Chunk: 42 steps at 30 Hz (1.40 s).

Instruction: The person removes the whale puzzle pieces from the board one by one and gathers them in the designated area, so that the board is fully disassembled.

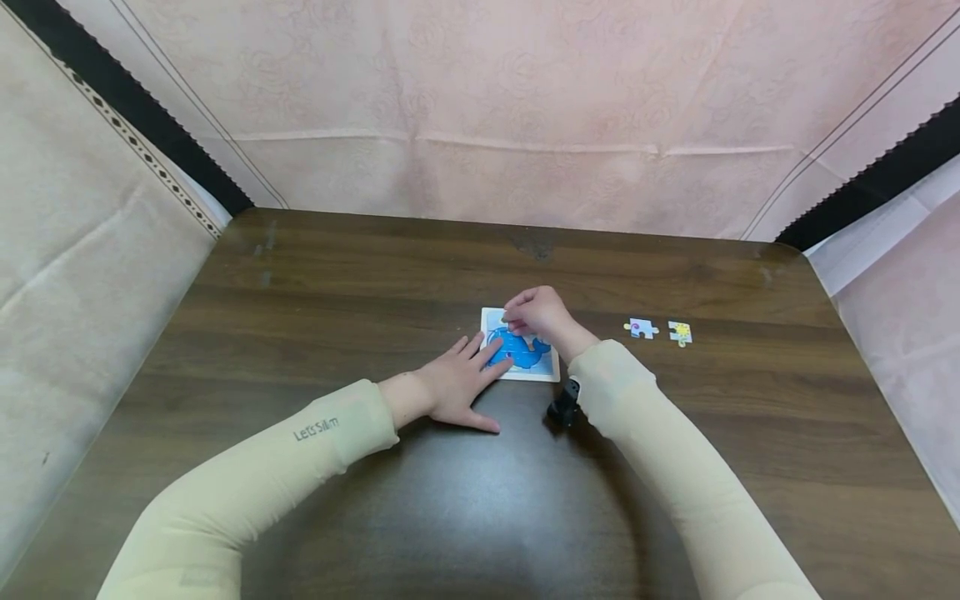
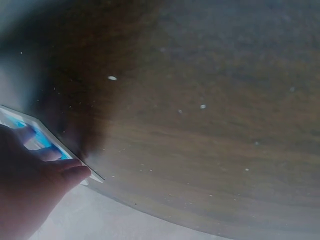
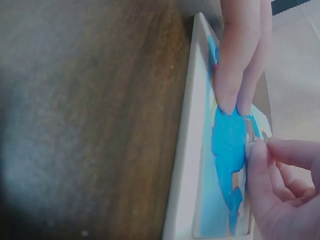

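Note:
A white-framed jigsaw puzzle with a blue whale lies flat on the table. My left hand rests with spread, straight fingers over its left side, fingertips on the whale picture. At the puzzle's far edge, my right hand pinches a small puzzle piece between thumb and forefinger; the fingers cover most of it. In the right wrist view the pinch sits low over the picture, close beside the whale, where a brownish strip of the tray shows. The left wrist view shows the left fingers over the puzzle's edge.
Two loose puzzle pieces, one pale blue with a purple mark and one with a yellow figure, lie to the right of the puzzle. A black wrist camera hangs under the right wrist. Pale cloth surrounds the brown wooden table.

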Motion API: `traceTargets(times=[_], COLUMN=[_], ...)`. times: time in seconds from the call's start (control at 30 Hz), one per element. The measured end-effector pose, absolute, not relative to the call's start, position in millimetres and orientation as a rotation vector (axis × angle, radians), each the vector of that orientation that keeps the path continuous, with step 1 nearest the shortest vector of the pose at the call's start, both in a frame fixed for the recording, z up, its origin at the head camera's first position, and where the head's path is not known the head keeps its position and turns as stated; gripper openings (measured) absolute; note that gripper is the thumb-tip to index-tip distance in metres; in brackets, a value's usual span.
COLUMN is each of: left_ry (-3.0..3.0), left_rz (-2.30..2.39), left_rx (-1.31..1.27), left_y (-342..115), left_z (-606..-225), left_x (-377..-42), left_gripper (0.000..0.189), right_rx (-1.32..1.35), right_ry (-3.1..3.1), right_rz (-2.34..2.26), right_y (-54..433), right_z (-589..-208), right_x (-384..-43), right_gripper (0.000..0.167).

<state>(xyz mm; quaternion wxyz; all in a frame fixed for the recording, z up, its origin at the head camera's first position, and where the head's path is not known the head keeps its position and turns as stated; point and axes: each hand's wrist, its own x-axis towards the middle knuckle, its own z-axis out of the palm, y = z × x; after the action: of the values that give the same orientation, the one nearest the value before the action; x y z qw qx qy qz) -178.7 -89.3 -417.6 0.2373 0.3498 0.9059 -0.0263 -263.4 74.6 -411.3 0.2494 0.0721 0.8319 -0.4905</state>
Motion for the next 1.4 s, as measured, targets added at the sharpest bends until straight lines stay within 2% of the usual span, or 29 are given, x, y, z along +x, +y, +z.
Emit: traceTargets(times=[0.83, 1.4], left_ry=[2.481, 2.519], left_rz=[-0.063, -0.076], left_rx=[0.975, 1.025], left_y=[-86.9, -86.2], left_z=[-417.4, -415.7], left_x=[-176.7, -175.5], left_gripper=[0.096, 0.096], right_rx=[0.189, 0.163], right_ry=[2.132, 2.101], right_rz=[-1.397, -1.442], right_y=[126.1, 181.7], right_z=[-397.3, -388.6], right_x=[-269.8, -278.0], right_gripper=[0.033, 0.036])
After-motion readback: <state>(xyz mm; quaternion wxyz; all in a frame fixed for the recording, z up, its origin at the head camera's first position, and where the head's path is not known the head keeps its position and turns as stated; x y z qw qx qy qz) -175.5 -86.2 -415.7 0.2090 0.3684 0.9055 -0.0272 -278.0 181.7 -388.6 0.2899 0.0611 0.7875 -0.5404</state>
